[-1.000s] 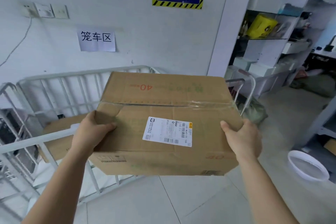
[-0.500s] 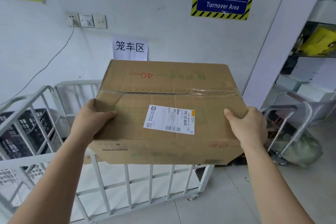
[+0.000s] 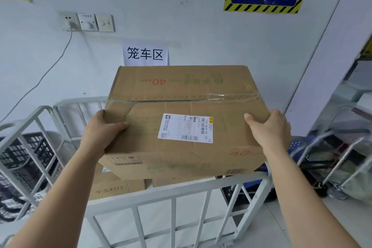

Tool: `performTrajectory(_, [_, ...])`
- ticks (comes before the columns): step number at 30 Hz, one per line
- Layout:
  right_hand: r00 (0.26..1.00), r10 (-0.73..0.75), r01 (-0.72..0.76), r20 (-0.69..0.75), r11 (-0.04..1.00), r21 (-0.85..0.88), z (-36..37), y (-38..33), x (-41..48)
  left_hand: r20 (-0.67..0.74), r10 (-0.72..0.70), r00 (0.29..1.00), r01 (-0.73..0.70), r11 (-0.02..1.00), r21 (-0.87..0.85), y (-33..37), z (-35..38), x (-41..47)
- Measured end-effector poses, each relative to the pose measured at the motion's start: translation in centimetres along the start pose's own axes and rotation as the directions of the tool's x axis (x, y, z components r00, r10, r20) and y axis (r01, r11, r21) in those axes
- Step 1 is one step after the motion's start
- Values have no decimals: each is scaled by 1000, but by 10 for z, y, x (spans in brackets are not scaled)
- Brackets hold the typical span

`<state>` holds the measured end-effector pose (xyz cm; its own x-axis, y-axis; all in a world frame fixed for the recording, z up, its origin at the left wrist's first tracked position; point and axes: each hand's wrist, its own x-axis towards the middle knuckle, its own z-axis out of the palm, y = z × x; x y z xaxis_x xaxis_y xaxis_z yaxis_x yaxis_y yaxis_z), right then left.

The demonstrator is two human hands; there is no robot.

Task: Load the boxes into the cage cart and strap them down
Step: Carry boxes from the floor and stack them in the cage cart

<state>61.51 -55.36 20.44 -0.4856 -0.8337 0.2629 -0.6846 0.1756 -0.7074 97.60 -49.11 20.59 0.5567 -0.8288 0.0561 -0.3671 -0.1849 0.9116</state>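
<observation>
I hold the taped cardboard box (image 3: 187, 119) above the near rail of the cage cart (image 3: 181, 189). My left hand (image 3: 100, 135) is curled round its nine o'clock edge and my right hand (image 3: 269, 133) round its three o'clock edge, thumbs on top. I should keep it level, clear the rail, then lower it squarely onto the loaded boxes (image 3: 120, 183) at six o'clock. Since half a second ago I've stepped closer, and those boxes now show beneath.

Both bare forearms reached forward and up from the lower corners, roughly symmetrical. Left hand (image 3: 101, 132) clasped the left edge of the taped brown cardboard box (image 3: 181, 90), thumb lying across its top face. Right hand (image 3: 270, 130) clasped the right edge likewise, thumb on top, fingers hidden behind the side.
</observation>
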Motion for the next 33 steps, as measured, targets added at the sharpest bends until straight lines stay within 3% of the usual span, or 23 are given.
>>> performTrajectory(14, [970, 29, 3, 243, 992, -130, 138, 51, 146, -9, -246, 969, 246, 968, 57, -45, 150, 93])
performTrajectory(22, [923, 108, -27, 370, 975, -219, 232, 86, 179, -4, -405, 914, 404, 912, 77, -107, 208, 142])
performTrajectory(33, [851, 256, -92, 459, 932, -350, 347, 155, 187, -9, -586, 810, 568, 782, 256, -207, 277, 185])
